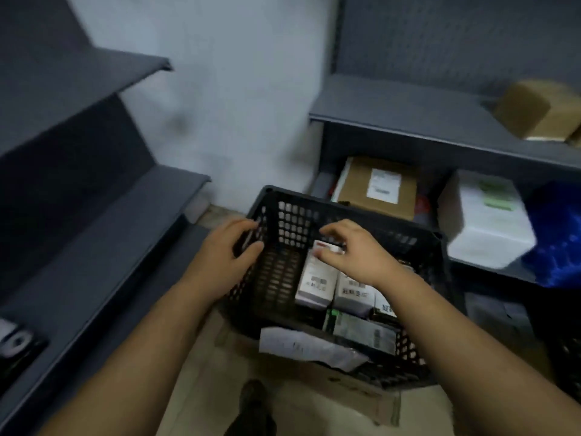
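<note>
Right now the right hand [355, 250] has its grip closed on the top of a white box [314, 278], thumb in front and fingers curled over it. That box stands upright in a black crate [314, 199], touching another white box [353, 294] just beside it. The left hand [232, 250] grips the crate's left rim. Behind the crate, a brown parcel [377, 187] lies under a grey shelf [393, 102].
</note>
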The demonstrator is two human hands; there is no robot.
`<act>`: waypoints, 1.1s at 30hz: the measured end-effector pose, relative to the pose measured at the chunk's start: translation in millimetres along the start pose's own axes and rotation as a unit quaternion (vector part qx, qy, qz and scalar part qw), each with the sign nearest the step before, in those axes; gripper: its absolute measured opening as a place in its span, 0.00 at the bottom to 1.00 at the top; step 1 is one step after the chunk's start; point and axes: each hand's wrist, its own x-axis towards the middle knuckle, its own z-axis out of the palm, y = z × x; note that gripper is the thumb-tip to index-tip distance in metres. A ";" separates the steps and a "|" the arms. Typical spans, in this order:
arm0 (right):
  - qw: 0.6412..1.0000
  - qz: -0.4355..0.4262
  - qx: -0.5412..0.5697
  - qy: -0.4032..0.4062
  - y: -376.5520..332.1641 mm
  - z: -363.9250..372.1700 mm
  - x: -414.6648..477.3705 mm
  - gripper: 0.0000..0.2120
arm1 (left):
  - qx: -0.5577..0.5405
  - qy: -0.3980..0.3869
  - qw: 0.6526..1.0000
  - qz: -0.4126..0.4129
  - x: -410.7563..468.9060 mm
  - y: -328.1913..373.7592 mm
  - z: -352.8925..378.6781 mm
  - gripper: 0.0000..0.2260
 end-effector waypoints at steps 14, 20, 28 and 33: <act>0.889 -0.407 0.033 -0.209 -328.5 142.6 -155.2 0.21 | 0.158 0.355 0.891 -0.234 -422.0 51.5 -189.5 0.17; 0.811 -0.496 0.036 -0.308 -454.8 272.2 -302.7 0.20 | 0.181 0.428 0.814 -0.348 -646.9 54.6 -223.2 0.19; 0.697 -0.578 0.030 -0.423 -597.7 433.1 -529.5 0.20 | 0.200 0.507 0.683 -0.485 -934.6 74.5 -252.5 0.19; 0.624 -0.617 0.019 -0.478 -675.1 515.2 -644.9 0.20 | 0.212 0.544 0.609 -0.536 -1068.1 81.5 -268.1 0.19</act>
